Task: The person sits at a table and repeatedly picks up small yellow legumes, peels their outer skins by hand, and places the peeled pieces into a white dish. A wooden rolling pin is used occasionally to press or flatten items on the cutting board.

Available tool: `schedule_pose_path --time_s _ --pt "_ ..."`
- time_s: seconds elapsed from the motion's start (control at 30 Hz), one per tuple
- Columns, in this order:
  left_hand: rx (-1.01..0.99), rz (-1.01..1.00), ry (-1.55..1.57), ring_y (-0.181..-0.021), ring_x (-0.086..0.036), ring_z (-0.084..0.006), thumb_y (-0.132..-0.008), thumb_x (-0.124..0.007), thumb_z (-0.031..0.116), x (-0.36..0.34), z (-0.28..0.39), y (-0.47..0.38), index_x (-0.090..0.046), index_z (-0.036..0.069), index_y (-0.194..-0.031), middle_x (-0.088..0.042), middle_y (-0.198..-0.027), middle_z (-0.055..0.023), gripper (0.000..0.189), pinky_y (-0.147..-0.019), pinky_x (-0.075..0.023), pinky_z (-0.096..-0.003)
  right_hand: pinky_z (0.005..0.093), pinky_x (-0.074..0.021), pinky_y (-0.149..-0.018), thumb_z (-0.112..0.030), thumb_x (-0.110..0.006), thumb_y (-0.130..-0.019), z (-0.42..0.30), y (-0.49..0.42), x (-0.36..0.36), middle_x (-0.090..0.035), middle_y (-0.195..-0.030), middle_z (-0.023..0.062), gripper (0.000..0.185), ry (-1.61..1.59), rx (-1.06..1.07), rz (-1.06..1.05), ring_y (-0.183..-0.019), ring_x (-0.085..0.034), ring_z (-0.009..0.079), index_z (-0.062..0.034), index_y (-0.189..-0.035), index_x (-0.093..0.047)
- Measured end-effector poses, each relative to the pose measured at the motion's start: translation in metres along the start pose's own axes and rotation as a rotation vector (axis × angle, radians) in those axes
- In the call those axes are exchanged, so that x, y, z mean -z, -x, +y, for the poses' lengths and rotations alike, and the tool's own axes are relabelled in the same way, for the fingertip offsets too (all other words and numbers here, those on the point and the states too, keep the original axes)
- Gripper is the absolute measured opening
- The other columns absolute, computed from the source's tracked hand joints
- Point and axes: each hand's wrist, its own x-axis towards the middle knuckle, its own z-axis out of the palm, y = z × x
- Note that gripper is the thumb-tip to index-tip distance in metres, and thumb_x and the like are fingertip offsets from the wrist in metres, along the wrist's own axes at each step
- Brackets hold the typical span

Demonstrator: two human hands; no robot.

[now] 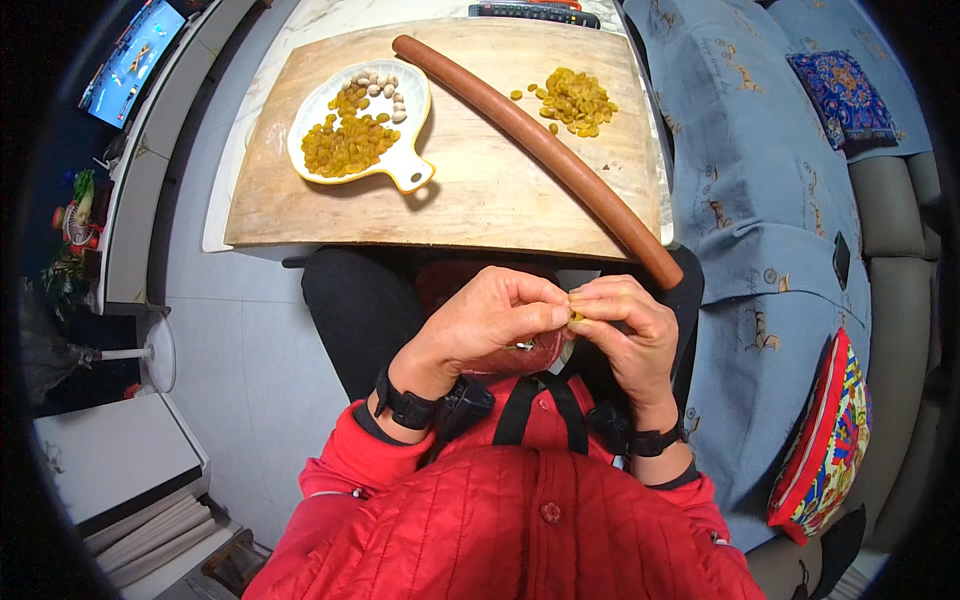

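Observation:
In front of my chest, my left hand (499,311) and my right hand (636,322) meet at the fingertips. Between them they pinch a small yellow-green piece (577,316), mostly hidden by the fingers. Beyond my hands lies a wooden board (465,202). On it, a white, yellow-rimmed dish with a handle (409,169) holds plump amber raisin-like pieces (349,148) and several whitish nuts or seeds (398,106). Flatter yellow pieces (577,103) form a loose pile at the board's far right. I cannot tell exactly what the pieces are.
A long brown rolling pin (540,146) crosses the board diagonally, its near end overhanging the front edge. A black remote control (532,13) lies behind the board. To the right is a covered sofa (757,247) with a phone (841,260) and cushions (825,442).

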Motion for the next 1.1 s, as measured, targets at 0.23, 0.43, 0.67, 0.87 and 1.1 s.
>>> schedule_pose_path --time_s 0.23,0.43,0.67,0.87,1.1 --pt "-0.032 0.054 0.098 -0.05 -0.039 -0.0004 -0.087 -0.061 0.015 -0.008 -0.005 -0.002 -0.067 -0.001 -0.096 -0.067 -0.081 -0.0029 0.019 -0.044 -0.0292 -0.016 0.0289 -0.0484 -0.086 0.0 -0.067 -0.082 0.011 0.011 -0.016 -0.066 -0.101 0.0133 0.013 -0.711 -0.273 0.187 -0.093 -0.062 0.0199 -0.0002 -0.094 -0.067" --pt "-0.005 0.064 0.226 -0.045 -0.033 -0.0001 -0.089 -0.058 0.014 -0.008 -0.011 -0.003 -0.067 -0.003 -0.097 -0.066 -0.081 -0.0021 0.021 -0.041 -0.0243 -0.0166 0.0265 -0.0483 -0.087 -0.004 -0.064 -0.086 0.01 0.013 -0.015 -0.066 -0.104 0.0131 0.018 -0.852 -0.469 0.208 -0.093 -0.062 0.0155 0.0034 -0.102 -0.064" --pt "0.0 0.038 0.233 -0.044 -0.029 -0.0002 -0.091 -0.055 0.015 -0.004 -0.018 -0.004 -0.065 -0.005 -0.102 -0.065 -0.081 -0.0037 0.025 -0.039 -0.0211 -0.0166 0.026 -0.0498 -0.084 -0.002 -0.061 -0.088 0.007 0.012 -0.011 -0.067 -0.103 0.0138 0.016 -0.79 -0.519 0.19 -0.09 -0.064 0.0148 0.0038 -0.102 -0.063" --pt "-0.011 0.048 0.245 -0.045 -0.027 -0.0001 -0.091 -0.055 0.016 0.003 -0.018 -0.001 -0.063 -0.005 -0.106 -0.065 -0.085 -0.0071 0.027 -0.039 -0.0202 -0.0159 0.0232 -0.0515 -0.074 -0.003 -0.061 -0.088 0.001 0.01 -0.004 -0.068 -0.098 0.0124 0.016 -0.741 -0.632 0.193 -0.082 -0.065 0.0134 0.0026 -0.103 -0.061" --pt "-0.019 0.067 0.263 -0.046 -0.028 -0.0001 -0.091 -0.056 0.017 0.011 -0.023 0.002 -0.063 -0.006 -0.106 -0.065 -0.085 -0.007 0.029 -0.04 -0.0203 -0.0157 0.0216 -0.0519 -0.069 -0.004 -0.061 -0.089 -0.001 0.009 0.001 -0.068 -0.094 0.0119 0.019 -0.694 -0.668 0.14 -0.08 -0.065 0.0127 0.0021 -0.107 -0.06"
